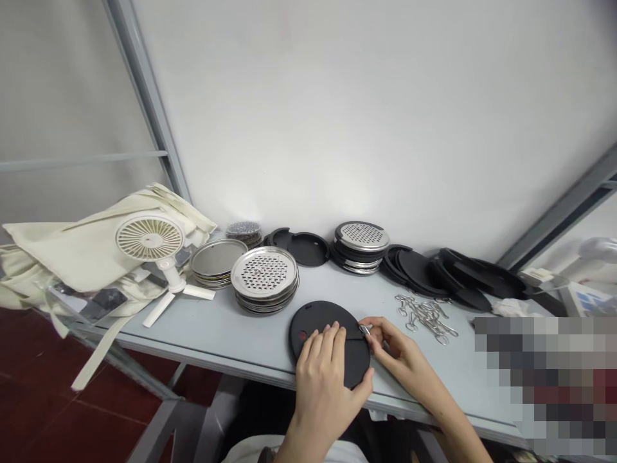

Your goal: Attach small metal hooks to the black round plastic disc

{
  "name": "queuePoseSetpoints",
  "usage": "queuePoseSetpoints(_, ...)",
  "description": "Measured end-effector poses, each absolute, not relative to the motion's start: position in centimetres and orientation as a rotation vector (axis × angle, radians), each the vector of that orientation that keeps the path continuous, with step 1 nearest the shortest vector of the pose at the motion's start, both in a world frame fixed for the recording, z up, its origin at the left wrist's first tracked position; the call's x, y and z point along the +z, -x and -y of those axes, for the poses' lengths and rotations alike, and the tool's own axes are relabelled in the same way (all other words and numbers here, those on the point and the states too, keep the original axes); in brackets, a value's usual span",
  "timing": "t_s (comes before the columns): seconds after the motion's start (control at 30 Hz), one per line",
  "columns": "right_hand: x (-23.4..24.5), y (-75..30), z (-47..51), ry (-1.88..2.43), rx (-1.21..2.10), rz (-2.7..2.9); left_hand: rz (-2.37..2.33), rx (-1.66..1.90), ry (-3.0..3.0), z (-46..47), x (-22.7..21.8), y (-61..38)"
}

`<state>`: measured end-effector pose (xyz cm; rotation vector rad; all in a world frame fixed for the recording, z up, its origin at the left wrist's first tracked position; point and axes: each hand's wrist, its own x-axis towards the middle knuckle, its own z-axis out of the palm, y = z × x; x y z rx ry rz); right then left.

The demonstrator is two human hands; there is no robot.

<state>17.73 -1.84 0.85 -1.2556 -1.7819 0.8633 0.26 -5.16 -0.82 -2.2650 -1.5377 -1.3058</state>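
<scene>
A round black disc (pixel 315 321) lies flat near the table's front edge, with a small red hole on its left side. My left hand (pixel 328 373) rests on top of it, fingers stretched out and pressing it down. My right hand (pixel 398 354) is at the disc's right rim, thumb and forefinger pinched on a small metal clip (pixel 366 330). A loose pile of the same metal clips (pixel 427 316) lies just right of my hands.
Stacks of perforated steel discs (pixel 264 278), plain steel trays (pixel 218 260) and black covers (pixel 424 269) line the back of the grey table (pixel 202 328). A small white desk fan (pixel 150 239) and cream cloth bags (pixel 72 254) sit at the left.
</scene>
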Motion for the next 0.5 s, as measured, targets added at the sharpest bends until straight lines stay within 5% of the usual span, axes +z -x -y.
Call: queuePoseSetpoints(0.5, 1.28, -17.82, 1.73, 1.302, 0.618, 1.802, 1.527, -1.298, 2.249, 5.20, -0.69, -0.25)
